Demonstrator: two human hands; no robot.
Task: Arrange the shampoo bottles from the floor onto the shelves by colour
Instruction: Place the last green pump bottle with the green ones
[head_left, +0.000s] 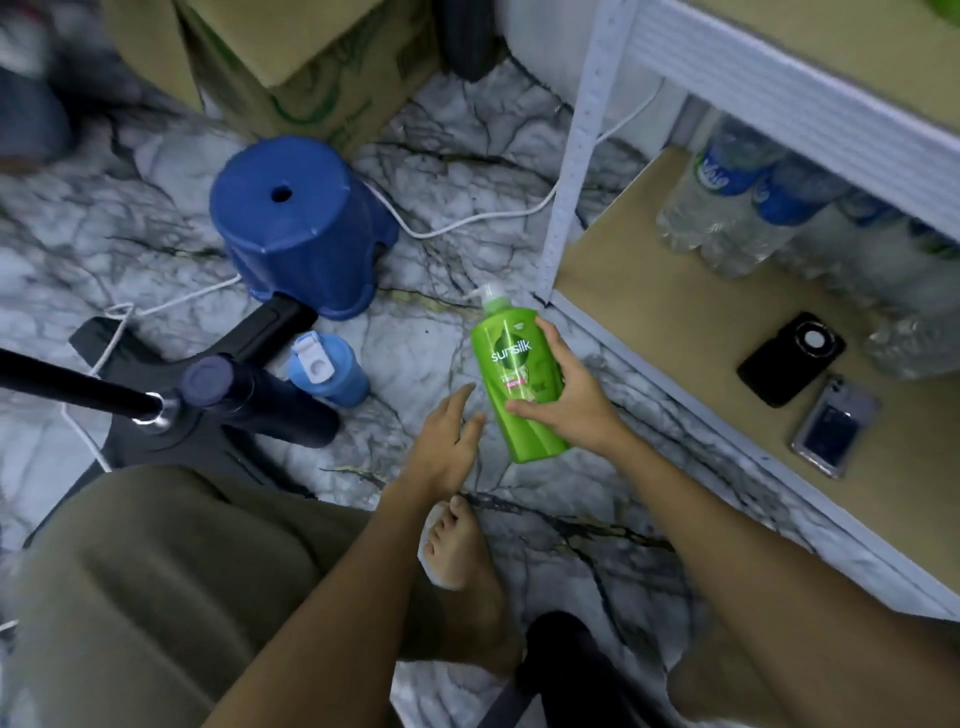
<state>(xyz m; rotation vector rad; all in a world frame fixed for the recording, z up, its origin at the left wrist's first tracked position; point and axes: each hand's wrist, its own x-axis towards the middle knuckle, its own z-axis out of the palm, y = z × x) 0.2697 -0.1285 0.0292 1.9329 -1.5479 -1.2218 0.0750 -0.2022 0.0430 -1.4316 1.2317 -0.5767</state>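
Close below me, my right hand (569, 400) wraps the green plastic pump bottle (519, 379) at mid-body, pump end pointing away from me; my left hand (449, 436), fingers straight, waits beside its base. Right of the bottle lies the shelf board (649, 306).

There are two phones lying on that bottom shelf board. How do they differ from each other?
The black phone has a dark, opaque back with a large round ring near its top; the purple phone is pale, with a dark card-like patch on its back. The black phone lies farther in on the shelf board, the purple phone nearer its front edge. Both lie flat, backs up, side by side.
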